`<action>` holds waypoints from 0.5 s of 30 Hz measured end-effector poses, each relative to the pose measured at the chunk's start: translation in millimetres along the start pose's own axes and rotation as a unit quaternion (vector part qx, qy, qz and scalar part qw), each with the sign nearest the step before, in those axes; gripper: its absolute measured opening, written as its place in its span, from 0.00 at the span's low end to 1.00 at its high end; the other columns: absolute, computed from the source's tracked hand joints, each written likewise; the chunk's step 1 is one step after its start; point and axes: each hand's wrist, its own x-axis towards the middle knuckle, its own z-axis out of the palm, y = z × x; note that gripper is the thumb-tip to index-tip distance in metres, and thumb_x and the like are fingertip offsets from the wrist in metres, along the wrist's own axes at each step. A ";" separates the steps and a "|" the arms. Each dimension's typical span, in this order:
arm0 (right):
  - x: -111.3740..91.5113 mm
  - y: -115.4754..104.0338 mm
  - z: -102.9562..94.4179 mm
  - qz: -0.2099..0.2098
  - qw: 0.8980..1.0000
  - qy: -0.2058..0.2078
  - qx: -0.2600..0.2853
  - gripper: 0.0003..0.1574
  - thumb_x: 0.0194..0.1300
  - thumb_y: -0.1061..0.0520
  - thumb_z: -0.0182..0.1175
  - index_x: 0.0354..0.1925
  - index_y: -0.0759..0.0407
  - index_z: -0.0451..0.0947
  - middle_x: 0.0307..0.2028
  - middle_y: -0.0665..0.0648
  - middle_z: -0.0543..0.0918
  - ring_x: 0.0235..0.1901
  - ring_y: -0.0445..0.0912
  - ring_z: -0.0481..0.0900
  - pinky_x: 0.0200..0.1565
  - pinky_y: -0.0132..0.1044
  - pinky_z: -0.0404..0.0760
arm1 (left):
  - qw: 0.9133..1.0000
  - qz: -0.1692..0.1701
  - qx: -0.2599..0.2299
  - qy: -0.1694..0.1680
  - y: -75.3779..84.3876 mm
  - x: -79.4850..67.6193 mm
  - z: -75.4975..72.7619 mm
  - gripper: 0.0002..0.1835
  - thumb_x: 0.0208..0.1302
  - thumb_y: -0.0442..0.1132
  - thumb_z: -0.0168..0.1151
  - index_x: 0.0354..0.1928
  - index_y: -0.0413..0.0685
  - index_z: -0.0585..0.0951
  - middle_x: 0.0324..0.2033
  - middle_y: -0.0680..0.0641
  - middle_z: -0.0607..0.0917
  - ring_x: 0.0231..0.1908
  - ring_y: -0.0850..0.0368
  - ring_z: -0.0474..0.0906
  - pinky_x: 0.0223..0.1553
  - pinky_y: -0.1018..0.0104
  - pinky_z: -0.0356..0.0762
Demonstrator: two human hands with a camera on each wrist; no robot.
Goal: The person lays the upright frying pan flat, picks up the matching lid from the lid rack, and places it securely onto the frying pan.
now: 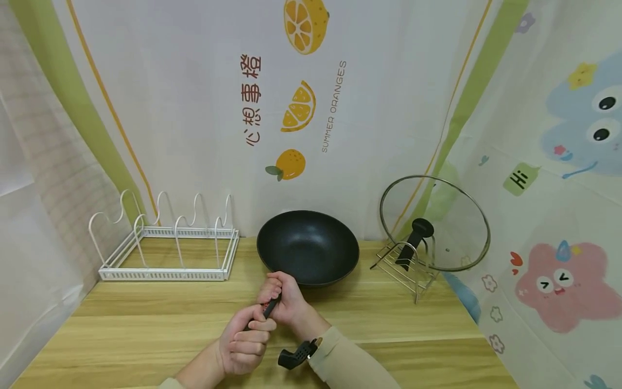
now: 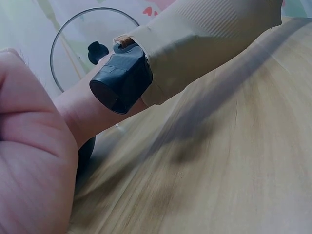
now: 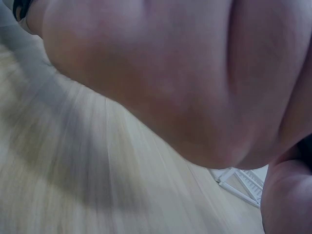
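A black wok is tilted toward me in the head view, its dark handle pointing down to the front left. My left hand grips the handle near its end, thumb on top. Closer to the pan, my right hand also holds the handle with curled fingers. Part of the left palm fills the left edge of the left wrist view. In the right wrist view the right hand covers most of the handle.
At the left stands a white wire rack with curved dividers. A glass lid with a black knob leans in a small metal stand at the right. Behind the wooden table hangs a printed curtain.
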 end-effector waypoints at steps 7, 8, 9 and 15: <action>0.8 1.5 -0.5 -0.010 1.000 0.007 -0.006 0.36 0.86 0.52 0.35 0.14 0.44 0.52 0.12 0.41 0.63 0.12 0.37 0.68 0.26 0.23 0.64 | 1.000 0.004 -0.001 0.003 -0.8 0.1 -0.4 0.19 0.80 0.44 0.43 0.26 0.59 0.55 0.13 0.60 0.60 0.09 0.69 0.56 0.10 0.77 0.47; 0.9 1.8 -0.5 -0.012 1.000 0.008 -0.005 0.36 0.86 0.52 0.35 0.14 0.44 0.53 0.12 0.41 0.63 0.12 0.36 0.68 0.26 0.23 0.65 | 1.000 0.005 -0.001 0.002 -0.9 0.2 -0.4 0.19 0.80 0.44 0.43 0.26 0.59 0.55 0.13 0.60 0.60 0.08 0.69 0.55 0.10 0.77 0.47; 0.9 1.9 -0.6 -0.013 1.000 0.010 -0.005 0.36 0.86 0.52 0.36 0.14 0.44 0.53 0.12 0.41 0.64 0.13 0.36 0.68 0.26 0.23 0.65 | 1.000 0.006 -0.001 0.002 -0.9 0.2 -0.3 0.19 0.80 0.44 0.43 0.26 0.59 0.55 0.13 0.60 0.60 0.08 0.69 0.55 0.10 0.77 0.47; 1.6 1.4 -2.5 -0.011 1.000 0.008 0.008 0.38 0.86 0.52 0.35 0.13 0.45 0.55 0.11 0.42 0.65 0.12 0.37 0.69 0.27 0.24 0.67 | 1.000 0.010 0.004 0.005 -0.4 -0.3 -0.2 0.19 0.81 0.45 0.44 0.27 0.59 0.55 0.14 0.60 0.60 0.09 0.69 0.56 0.09 0.77 0.48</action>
